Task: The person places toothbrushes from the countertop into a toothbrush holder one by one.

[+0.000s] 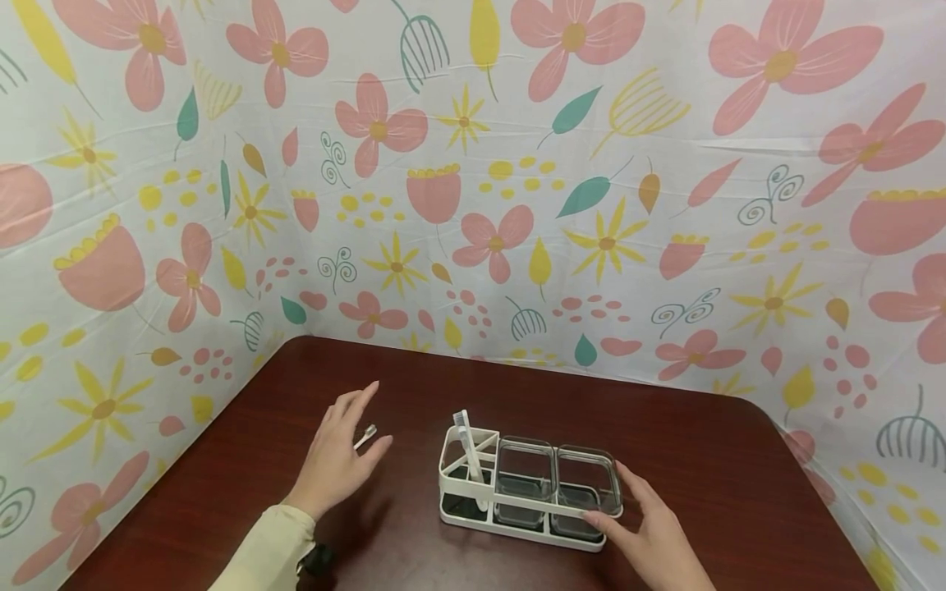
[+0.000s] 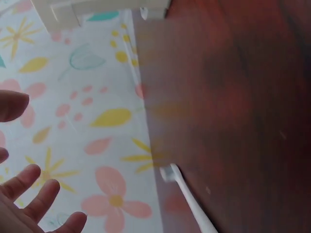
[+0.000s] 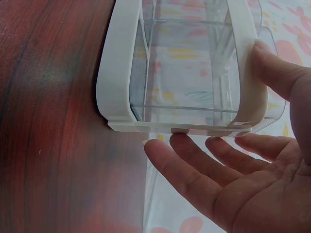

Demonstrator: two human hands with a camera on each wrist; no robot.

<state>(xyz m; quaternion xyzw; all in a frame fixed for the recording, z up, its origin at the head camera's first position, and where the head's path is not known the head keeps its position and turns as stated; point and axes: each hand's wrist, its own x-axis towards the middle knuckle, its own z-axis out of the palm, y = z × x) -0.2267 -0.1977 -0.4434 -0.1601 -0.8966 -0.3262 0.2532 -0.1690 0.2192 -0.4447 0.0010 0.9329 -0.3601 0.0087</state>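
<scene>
A white toothbrush holder (image 1: 517, 533) stands on the table, with two clear cups (image 1: 526, 469) in its frame. One white toothbrush (image 1: 470, 451) leans upright in its left compartment. At the holder's right end my right hand (image 1: 654, 525) grips the frame, thumb on the front rim and fingers along the end; the right wrist view shows the thumb (image 3: 279, 68) against the upper bar. My left hand (image 1: 336, 451) hovers over the table to the left, fingers spread, holding nothing. Beside it lies a second toothbrush (image 2: 192, 201), partly hidden by the hand in the head view.
The dark reddish-brown table (image 1: 414, 377) has rounded far corners. Behind and to its left hangs a white cloth (image 1: 628, 180) printed with flowers and leaves. A black band (image 1: 316, 560) is on the left wrist, below a pale sleeve (image 1: 269, 546).
</scene>
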